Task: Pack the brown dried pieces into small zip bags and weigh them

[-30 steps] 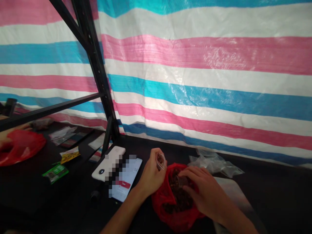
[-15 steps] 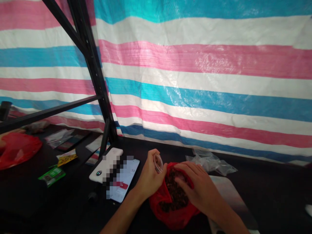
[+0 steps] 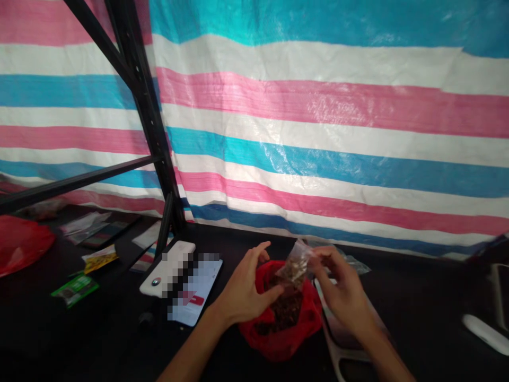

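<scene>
A red plastic bag [image 3: 274, 345] stands with its mouth open, full of loose brown dried bits [image 3: 284, 313]. Above its far rim, a small clear plastic bag [image 3: 295, 265] with some brownish bits in it is pinched at its top corner by my right hand [image 3: 340, 284]. My left hand [image 3: 244, 286] is at the left side of the red bag, thumb and fingers apart, with nothing seen in it. Its thumb reaches over the bag's mouth, close to the small bag.
Clear plastic bags [image 3: 356, 262] lie behind my right hand, and a flat silvery item [image 3: 344, 331] is under that forearm. To the left are a phone [image 3: 199, 292], a white device [image 3: 175, 260], green [image 3: 75, 289] and yellow packets [image 3: 100, 258], and a black metal post [image 3: 149, 122].
My right hand has come up out of the red bag and now grips the small clear bag by its top. My left hand, earlier curled around clear plastic, has opened. The view has shifted slightly right.
</scene>
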The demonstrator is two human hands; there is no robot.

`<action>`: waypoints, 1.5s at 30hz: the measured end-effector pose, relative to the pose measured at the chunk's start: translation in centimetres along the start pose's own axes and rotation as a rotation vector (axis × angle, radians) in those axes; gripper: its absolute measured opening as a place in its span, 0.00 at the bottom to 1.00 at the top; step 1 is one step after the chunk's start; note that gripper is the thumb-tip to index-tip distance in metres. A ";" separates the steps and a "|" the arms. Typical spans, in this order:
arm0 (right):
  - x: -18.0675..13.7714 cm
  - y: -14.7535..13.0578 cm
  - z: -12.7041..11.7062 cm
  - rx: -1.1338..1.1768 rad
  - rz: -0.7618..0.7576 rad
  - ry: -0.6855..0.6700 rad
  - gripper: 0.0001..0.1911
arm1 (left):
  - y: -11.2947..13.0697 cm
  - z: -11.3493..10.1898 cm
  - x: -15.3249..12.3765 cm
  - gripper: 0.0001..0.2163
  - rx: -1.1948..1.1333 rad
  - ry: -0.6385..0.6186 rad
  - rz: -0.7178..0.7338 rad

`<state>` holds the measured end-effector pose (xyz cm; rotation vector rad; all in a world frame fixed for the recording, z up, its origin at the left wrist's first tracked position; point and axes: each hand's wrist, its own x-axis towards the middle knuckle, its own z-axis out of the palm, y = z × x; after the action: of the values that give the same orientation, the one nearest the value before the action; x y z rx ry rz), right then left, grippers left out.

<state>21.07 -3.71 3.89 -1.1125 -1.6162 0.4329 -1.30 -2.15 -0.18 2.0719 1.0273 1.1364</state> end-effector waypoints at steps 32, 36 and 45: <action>-4.0 8.4 -11.2 -0.449 0.004 0.301 0.15 | -4.7 -0.3 0.9 0.21 0.093 0.028 -0.016; -4.1 8.1 -11.1 -0.431 -0.015 0.262 0.14 | -3.8 -0.5 0.9 0.17 0.114 0.055 -0.033; -4.7 7.0 -10.2 -0.457 0.079 0.021 0.18 | -2.1 -0.7 1.1 0.11 0.146 0.208 0.014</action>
<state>33.27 -6.71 -0.35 -1.5185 -1.7026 0.0985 -2.29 -0.03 -0.97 2.1078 1.2288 1.3415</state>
